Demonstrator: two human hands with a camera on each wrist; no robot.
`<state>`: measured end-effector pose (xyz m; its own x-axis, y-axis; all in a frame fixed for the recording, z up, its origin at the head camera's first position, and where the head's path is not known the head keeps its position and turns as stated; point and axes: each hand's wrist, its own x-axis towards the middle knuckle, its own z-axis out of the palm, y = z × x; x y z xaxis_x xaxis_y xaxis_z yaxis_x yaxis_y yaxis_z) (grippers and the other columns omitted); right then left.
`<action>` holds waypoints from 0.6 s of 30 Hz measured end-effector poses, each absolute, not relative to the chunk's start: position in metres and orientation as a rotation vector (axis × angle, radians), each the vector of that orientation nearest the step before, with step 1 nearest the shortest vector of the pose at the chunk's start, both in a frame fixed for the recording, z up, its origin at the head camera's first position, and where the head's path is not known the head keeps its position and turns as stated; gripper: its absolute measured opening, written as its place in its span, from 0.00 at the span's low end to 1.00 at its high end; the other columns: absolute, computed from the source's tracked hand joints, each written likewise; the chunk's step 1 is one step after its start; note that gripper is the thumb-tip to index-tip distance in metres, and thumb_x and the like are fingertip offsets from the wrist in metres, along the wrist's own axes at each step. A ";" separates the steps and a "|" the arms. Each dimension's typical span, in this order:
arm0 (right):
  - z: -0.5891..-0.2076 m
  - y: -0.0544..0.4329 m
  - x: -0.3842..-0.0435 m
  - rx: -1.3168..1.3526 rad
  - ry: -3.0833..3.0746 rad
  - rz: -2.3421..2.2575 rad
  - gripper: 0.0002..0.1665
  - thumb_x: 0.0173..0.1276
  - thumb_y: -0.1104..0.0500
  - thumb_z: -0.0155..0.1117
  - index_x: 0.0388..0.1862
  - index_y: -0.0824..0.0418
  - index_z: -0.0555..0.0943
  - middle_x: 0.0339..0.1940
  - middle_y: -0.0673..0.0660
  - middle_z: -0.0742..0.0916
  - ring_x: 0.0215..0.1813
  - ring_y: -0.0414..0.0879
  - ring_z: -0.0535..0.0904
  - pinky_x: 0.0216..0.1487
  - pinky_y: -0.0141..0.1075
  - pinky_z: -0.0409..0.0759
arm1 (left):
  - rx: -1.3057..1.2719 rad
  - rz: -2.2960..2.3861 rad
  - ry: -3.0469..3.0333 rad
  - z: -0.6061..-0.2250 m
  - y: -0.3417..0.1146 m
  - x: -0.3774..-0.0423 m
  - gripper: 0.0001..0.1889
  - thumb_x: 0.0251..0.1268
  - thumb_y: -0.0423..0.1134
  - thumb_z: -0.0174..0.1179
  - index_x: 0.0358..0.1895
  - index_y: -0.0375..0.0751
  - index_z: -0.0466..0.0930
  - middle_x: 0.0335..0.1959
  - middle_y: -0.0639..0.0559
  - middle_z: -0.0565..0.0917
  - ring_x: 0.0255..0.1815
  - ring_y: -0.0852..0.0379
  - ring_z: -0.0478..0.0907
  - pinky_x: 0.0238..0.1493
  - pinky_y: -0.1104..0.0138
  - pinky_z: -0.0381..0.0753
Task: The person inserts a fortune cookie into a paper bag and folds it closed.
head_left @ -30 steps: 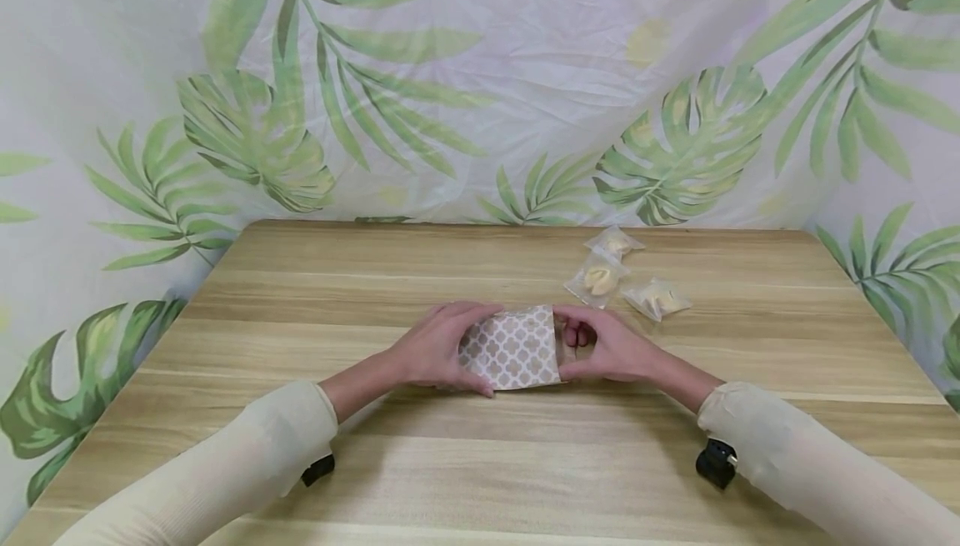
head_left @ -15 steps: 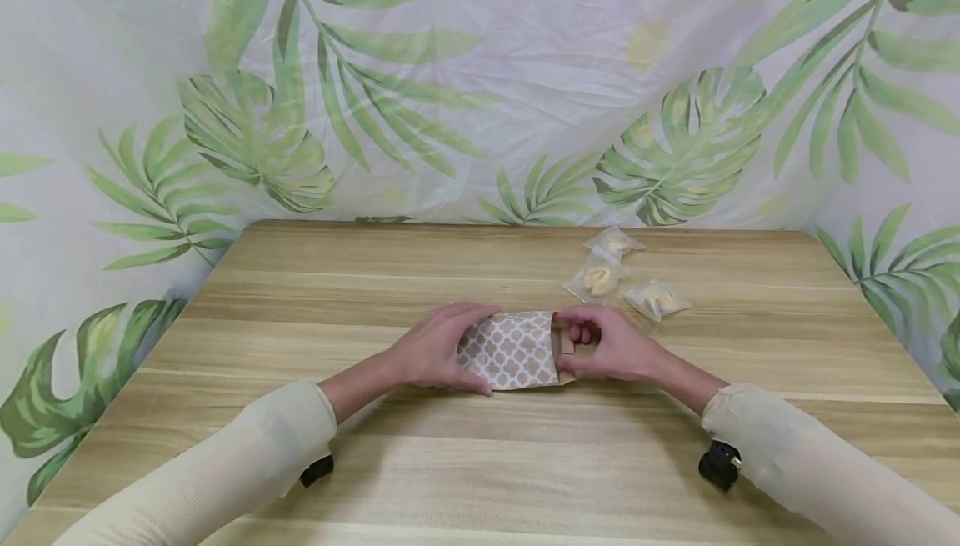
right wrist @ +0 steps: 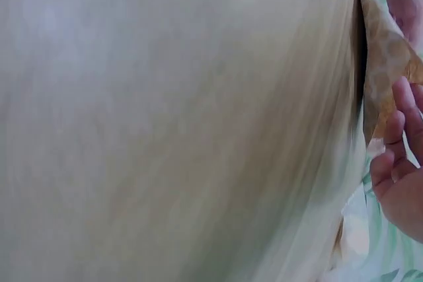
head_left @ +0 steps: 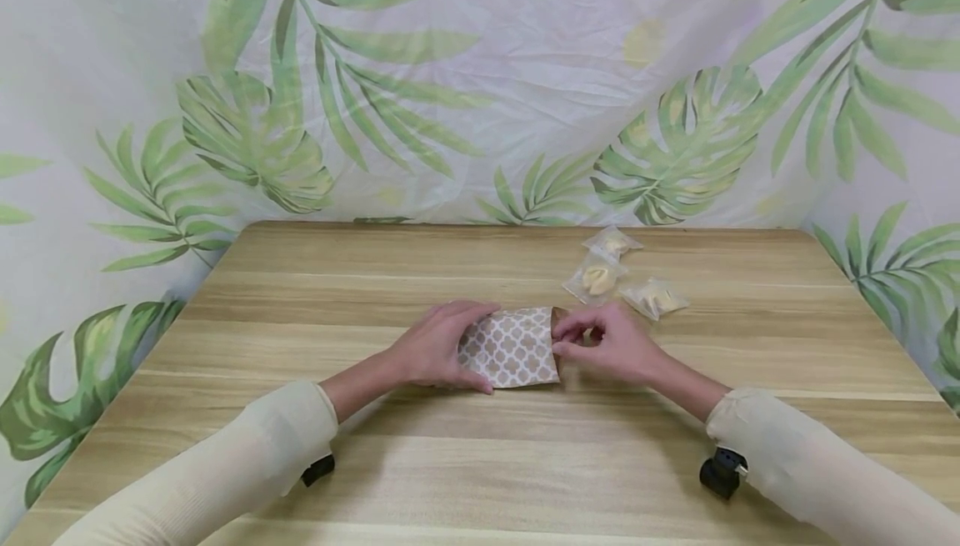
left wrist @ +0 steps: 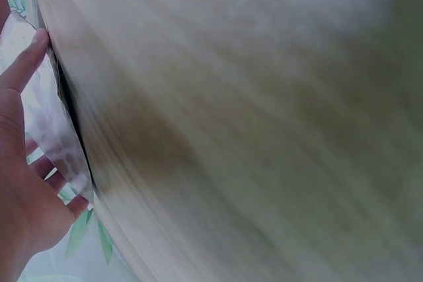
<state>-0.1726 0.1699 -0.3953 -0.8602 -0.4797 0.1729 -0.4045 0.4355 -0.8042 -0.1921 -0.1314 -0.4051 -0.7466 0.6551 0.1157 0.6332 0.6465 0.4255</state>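
Note:
A small flat paper bag (head_left: 513, 346), white with a tan quatrefoil pattern and brown inside, lies crosswise in the middle of the table. My left hand (head_left: 438, 346) grips its left end, thumb on the near edge and fingers along the far edge. At the bag's right-hand mouth, my right hand (head_left: 618, 342) pinches at the lip with thumb and index finger. The right wrist view shows the right fingertips (right wrist: 394, 123) bent right at the bag's brown opening. In the left wrist view, the left hand (left wrist: 30, 183) spans the patterned bag (left wrist: 56, 117).
Behind the right hand lie three clear-wrapped fortune cookies: one at the back (head_left: 613, 242), one in the middle (head_left: 597, 279) and one nearer on the right (head_left: 655, 298). The wood-grain table (head_left: 480, 471) ends at a leaf-printed cloth backdrop (head_left: 420, 137).
My right thumb and index finger have drawn closer together at the bag's mouth, and the brown flap seen half a second ago no longer shows. The left hand keeps its grip.

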 end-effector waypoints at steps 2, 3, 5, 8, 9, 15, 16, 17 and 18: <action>-0.396 0.168 -0.171 -0.763 2.559 -1.416 0.07 0.65 0.62 0.77 0.39 0.64 0.90 0.30 0.48 0.89 0.34 0.37 0.80 0.34 0.29 0.73 | 1.096 0.698 2.809 -0.406 -0.131 -0.192 0.58 0.39 0.61 0.83 0.76 0.38 0.68 0.70 0.41 0.77 0.72 0.42 0.72 0.75 0.44 0.66; -0.396 0.166 -0.170 -0.745 2.543 -1.418 0.07 0.64 0.62 0.77 0.39 0.64 0.89 0.29 0.48 0.90 0.34 0.37 0.81 0.34 0.29 0.73 | 1.092 0.697 2.811 -0.406 -0.131 -0.192 0.58 0.39 0.61 0.83 0.76 0.38 0.68 0.70 0.41 0.77 0.72 0.42 0.72 0.75 0.44 0.66; -0.397 0.165 -0.169 -0.722 2.510 -1.437 0.08 0.64 0.62 0.77 0.39 0.66 0.89 0.28 0.50 0.90 0.34 0.38 0.82 0.35 0.29 0.75 | 1.087 0.693 2.814 -0.407 -0.131 -0.192 0.58 0.39 0.62 0.83 0.76 0.38 0.68 0.70 0.40 0.77 0.72 0.41 0.72 0.75 0.44 0.65; -0.398 0.163 -0.168 -0.721 2.464 -1.471 0.07 0.65 0.65 0.76 0.38 0.68 0.87 0.27 0.52 0.90 0.32 0.39 0.84 0.35 0.29 0.77 | 1.077 0.687 2.816 -0.407 -0.131 -0.192 0.59 0.40 0.62 0.83 0.76 0.38 0.68 0.71 0.40 0.76 0.73 0.41 0.71 0.76 0.44 0.64; -0.398 0.162 -0.168 -0.721 2.462 -1.477 0.06 0.65 0.65 0.75 0.38 0.67 0.86 0.27 0.53 0.89 0.32 0.39 0.84 0.36 0.29 0.77 | 1.072 0.683 2.817 -0.407 -0.131 -0.192 0.59 0.40 0.62 0.83 0.76 0.38 0.68 0.71 0.40 0.76 0.73 0.41 0.71 0.76 0.44 0.64; -0.401 0.158 -0.167 -0.706 2.465 -1.518 0.03 0.68 0.69 0.71 0.34 0.67 0.84 0.28 0.53 0.86 0.32 0.41 0.80 0.35 0.30 0.79 | 1.051 0.667 2.826 -0.406 -0.130 -0.192 0.59 0.40 0.62 0.83 0.77 0.39 0.67 0.71 0.39 0.76 0.73 0.40 0.70 0.76 0.43 0.63; -0.401 0.158 -0.166 -0.707 2.449 -1.530 0.03 0.68 0.70 0.69 0.34 0.68 0.84 0.28 0.54 0.86 0.31 0.41 0.80 0.34 0.30 0.79 | 1.050 0.663 2.829 -0.405 -0.130 -0.192 0.59 0.40 0.62 0.83 0.77 0.39 0.68 0.71 0.39 0.76 0.73 0.40 0.70 0.76 0.43 0.63; -0.402 0.157 -0.166 -0.708 2.432 -1.538 0.03 0.69 0.70 0.68 0.34 0.69 0.83 0.28 0.55 0.85 0.30 0.41 0.79 0.33 0.30 0.80 | 1.049 0.657 2.831 -0.405 -0.130 -0.192 0.59 0.39 0.62 0.83 0.77 0.39 0.68 0.71 0.39 0.76 0.73 0.40 0.70 0.76 0.43 0.63; -0.402 0.156 -0.166 -0.706 2.413 -1.547 0.03 0.69 0.71 0.67 0.35 0.70 0.82 0.28 0.56 0.85 0.29 0.41 0.79 0.32 0.30 0.81 | 1.049 0.652 2.832 -0.405 -0.130 -0.192 0.59 0.40 0.62 0.83 0.77 0.39 0.68 0.70 0.39 0.76 0.73 0.40 0.70 0.76 0.43 0.63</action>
